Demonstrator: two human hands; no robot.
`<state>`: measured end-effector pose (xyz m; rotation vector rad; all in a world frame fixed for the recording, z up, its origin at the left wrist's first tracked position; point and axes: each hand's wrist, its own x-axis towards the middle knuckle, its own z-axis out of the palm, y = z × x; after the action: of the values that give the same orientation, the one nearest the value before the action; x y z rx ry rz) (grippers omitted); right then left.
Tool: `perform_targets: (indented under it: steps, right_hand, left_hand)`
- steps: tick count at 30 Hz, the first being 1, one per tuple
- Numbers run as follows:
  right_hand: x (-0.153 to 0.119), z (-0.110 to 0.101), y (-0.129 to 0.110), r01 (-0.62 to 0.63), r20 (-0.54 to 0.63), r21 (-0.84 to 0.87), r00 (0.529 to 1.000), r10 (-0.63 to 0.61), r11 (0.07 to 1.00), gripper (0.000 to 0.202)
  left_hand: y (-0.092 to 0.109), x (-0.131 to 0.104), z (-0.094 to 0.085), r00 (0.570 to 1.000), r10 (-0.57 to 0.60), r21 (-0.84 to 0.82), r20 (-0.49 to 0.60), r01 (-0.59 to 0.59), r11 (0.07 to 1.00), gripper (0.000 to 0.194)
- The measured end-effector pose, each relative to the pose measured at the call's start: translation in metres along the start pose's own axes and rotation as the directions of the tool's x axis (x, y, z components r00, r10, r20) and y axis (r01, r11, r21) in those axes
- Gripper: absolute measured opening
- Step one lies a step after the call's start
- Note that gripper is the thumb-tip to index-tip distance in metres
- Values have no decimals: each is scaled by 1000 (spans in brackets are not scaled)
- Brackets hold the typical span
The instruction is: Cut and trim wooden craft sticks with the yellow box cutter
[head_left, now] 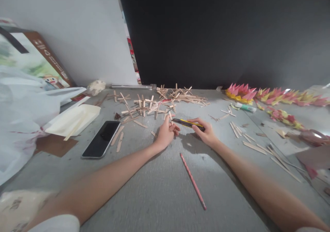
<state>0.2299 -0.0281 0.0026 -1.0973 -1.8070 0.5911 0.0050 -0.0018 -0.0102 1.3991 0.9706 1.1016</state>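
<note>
1. A grey tabletop (160, 190) fills the lower view, its surface scuffed and littered with slivers.
2. Behind it stands a large matte-black panel (227, 32), beside a pale grey panel (77, 29) on the left.
3. At the far left, a white plastic bag (18, 122) slumps in front of a printed cardboard box (48, 63).
4. Two bare hands meet near the middle. The left hand (166, 132) has its grip pinched around a short piece of wood; the right hand (203, 130) has its grip wrapped around a knife.
5. Along the right rear lies a row of pink-and-yellow folded-paper decorations (291, 96).
6. Just beyond the hands spreads a heap of wooden craft sticks (144, 106), many joined into crosses.
7. On the left, a cream disposable tray (90, 113) carries a loose stick; nearer the hands, a black-screened smartphone (101, 139) lies flat.
8. A pink patterned pencil (193, 180) lies slanted between the forearms.
9. The black-and-yellow utility knife (189, 123) points left, its tip beside the left fingers; contact is unclear.
10. A glue stick (245, 107) lies by the paper decorations.
11. Smallest, the wooden stick piece (170, 116) pokes up from the left fingertips.
</note>
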Motion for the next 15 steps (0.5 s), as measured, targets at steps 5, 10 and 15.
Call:
perform_targets:
  steps: [5, 10, 15]
  right_hand:
    - [0, 1, -4, -3, -47, 7, 999, 4, 1000, 34]
    - [0, 1, -6, -24, -89, 8, 996, 24, 1000, 36]
    - [1, 2, -1, -94, -119, 131, 987, 110, 987, 42]
  left_hand:
    - [-2, 3, 2, 999, -14, -57, -30, 12, 998, 35]
    - [-3, 5, 5, 997, -14, -84, -73, 8, 996, 45]
    - [1, 4, 5, 997, -18, -58, -81, 13, 998, 55]
